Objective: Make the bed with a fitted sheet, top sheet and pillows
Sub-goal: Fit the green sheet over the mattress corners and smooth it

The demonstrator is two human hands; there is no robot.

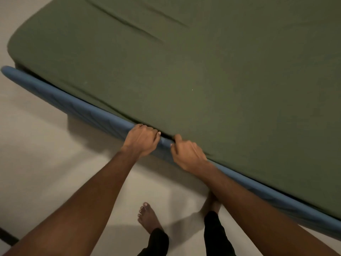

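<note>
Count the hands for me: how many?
2. The left hand sits curled on the blue rail; the right hand, beside it, pinches the green sheet. None look hidden.

Blue padded bed frame (103, 115) on pale floor (36, 154). Olive fitted sheet (203, 71) stretched flat across top, two long creases far side, near edge behind frame.

Pale floor (46, 163) runs beside a blue padded bed frame (92, 111), dimly lit
</note>
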